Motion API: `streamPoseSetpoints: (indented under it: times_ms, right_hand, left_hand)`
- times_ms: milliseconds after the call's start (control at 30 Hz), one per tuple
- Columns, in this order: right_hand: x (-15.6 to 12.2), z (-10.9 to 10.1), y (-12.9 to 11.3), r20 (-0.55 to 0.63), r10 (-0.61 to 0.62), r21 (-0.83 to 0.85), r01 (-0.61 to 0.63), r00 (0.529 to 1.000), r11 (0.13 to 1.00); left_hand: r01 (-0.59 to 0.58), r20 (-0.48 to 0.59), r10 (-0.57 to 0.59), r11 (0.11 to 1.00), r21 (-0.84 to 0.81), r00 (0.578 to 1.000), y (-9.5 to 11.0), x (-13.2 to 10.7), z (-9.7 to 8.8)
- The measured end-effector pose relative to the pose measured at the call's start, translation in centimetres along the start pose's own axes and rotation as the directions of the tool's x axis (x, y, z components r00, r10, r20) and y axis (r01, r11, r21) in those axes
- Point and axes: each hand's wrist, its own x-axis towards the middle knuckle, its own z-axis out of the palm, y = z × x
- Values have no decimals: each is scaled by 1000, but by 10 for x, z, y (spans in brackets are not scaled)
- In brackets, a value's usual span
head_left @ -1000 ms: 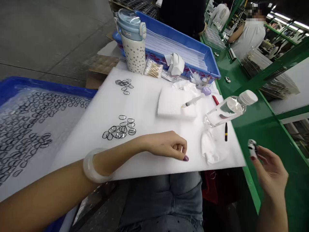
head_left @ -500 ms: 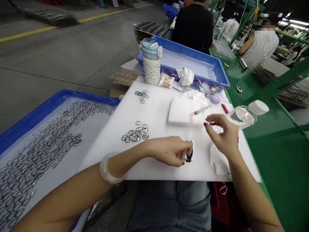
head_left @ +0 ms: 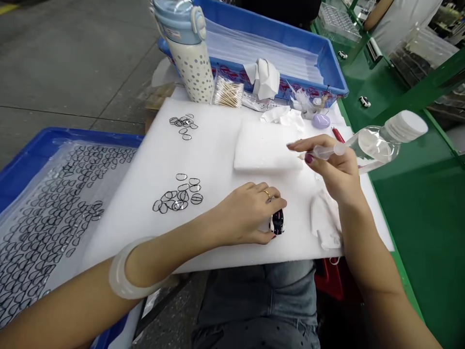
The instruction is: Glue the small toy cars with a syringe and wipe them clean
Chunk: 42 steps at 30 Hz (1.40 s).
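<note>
My left hand [head_left: 247, 213] is closed around a small black-and-white toy car [head_left: 278, 223] low over the white foam sheet [head_left: 225, 160]. Its fingers cover part of the car. My right hand [head_left: 337, 169] pinches a clear syringe [head_left: 323, 152], its tip pointing left over the right edge of a small foam block [head_left: 267, 145]. Left of my left hand lies a loose cluster of thin black oval rings [head_left: 181, 196], with a smaller cluster [head_left: 183, 123] farther back. A crumpled white cloth [head_left: 323, 220] rests below my right hand.
A clear bottle [head_left: 381, 140] with a white cap stands close behind my right hand. At the back are a dotted flask [head_left: 192, 63], cotton swabs [head_left: 228, 92] and a blue bin [head_left: 334, 63]. A blue tray [head_left: 54, 135] of many rings sits at left. Toy cars [head_left: 364, 101] dot the green table.
My right hand has picked up the syringe that lay on the foam block. My left hand has turned and shifted slightly left with the toy car. The view has tilted down.
</note>
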Motion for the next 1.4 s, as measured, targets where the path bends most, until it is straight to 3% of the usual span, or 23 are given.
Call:
streamPoseSetpoints:
  times_ms: [100, 200, 333, 367, 400, 467, 500, 633, 700, 767, 867, 967, 1100, 1267, 1400]
  right_hand:
    - [-7, 4, -5, -11, 40, 189, -37, 999, 981]
    - [-10, 12, -1, 186, 178, 216, -217, 966, 952]
    - [-8, 18, 4, 534, 312, 106, -429, 785, 897]
    - [-7, 18, 4, 546, 282, 160, -429, 789, 889]
    - [-7, 18, 5, 511, 241, 239, -406, 825, 882]
    - [-7, 20, 9, 367, 206, 346, -338, 907, 875]
    - [-7, 22, 11, 318, 222, 345, -330, 922, 879]
    - [-10, 31, 17, 419, 344, 190, -452, 840, 871]
    - [-11, 30, 12, 389, 321, 224, -427, 864, 876]
    - [-11, 25, 1, 281, 244, 334, -333, 928, 881]
    - [-10, 19, -14, 195, 143, 478, -221, 970, 850]
    - [-11, 17, -17, 253, 55, 569, -195, 966, 799]
    - [-14, 19, -7, 294, -67, 702, -167, 954, 692]
    - [-16, 24, -1, 312, -54, 711, -196, 948, 675]
    - [-16, 27, -2, 331, -51, 712, -214, 942, 669]
  left_hand:
    - [30, -83, -30, 1000, -1, 996, 1, -3, 1]
    - [41, -140, -41, 999, -2, 989, 1, -5, 0]
    - [39, -132, -31, 998, 57, 991, 2, -6, -3]
    - [37, -133, -28, 998, 60, 991, 2, -6, -3]
    - [34, -134, -27, 998, 51, 991, 3, -7, -4]
    - [27, -137, -25, 1000, 13, 990, 2, -7, -4]
    - [24, -140, -24, 1000, 0, 990, 2, -7, -4]
    - [17, -151, -13, 1000, 25, 988, 1, -6, -4]
    - [13, -146, -10, 1000, 18, 989, 1, -6, -3]
    - [21, -152, -24, 1000, -19, 988, 1, -5, -1]
    - [95, -184, -114, 990, -105, 976, -1, -5, 4]
    - [161, -192, -198, 968, -194, 961, -2, -4, 8]
    - [149, -225, -199, 964, -221, 954, -3, -4, 10]
    - [146, -229, -198, 963, -227, 953, -3, -4, 7]
    - [157, -163, -196, 962, -224, 967, -1, -5, -2]
